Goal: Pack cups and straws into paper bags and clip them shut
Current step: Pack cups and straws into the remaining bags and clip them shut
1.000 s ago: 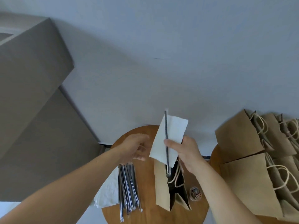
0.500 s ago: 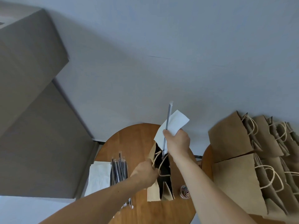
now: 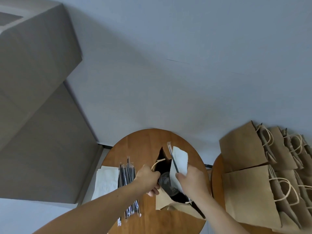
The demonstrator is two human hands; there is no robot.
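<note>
**Head view**

1. Round wooden table point(image 3: 148, 144), bottom ctr. One paper bag point(image 3: 163, 201) stands on it, mouth open toward the camera.
2. A cup point(image 3: 164, 180) w/ clear lid sits inside the bag, lid visible through the mouth.
3. The left hand point(image 3: 146, 176) has its fingers curled round the bag's left rim at the twine handle point(image 3: 158, 162); the handle loop sticks out above the knuckles.
4. The right hand point(image 3: 192, 179) is over the bag's right rim. Thumb and fingers pinch a wrapped straw point(image 3: 172, 157) and a white napkin point(image 3: 180, 159) together. The straw is tilted, upper end leaning left, above the bag mouth. The napkin's lower end overlaps the cup lid in view; depth of entry cannot be told.
5. Loose straws point(image 3: 126, 174), each wrapped, lie in a bundle on the table just left of the left hand. A napkin stack point(image 3: 104, 183) lies beside them at the table's left edge.
6. R side: a second table point(image 3: 217, 183) carries folded bags point(image 3: 244, 191), leaning in rows, handles to the right.
7. Bkgd: pale wall point(image 3: 168, 65); grey boxes point(image 3: 33, 81) at left.
</note>
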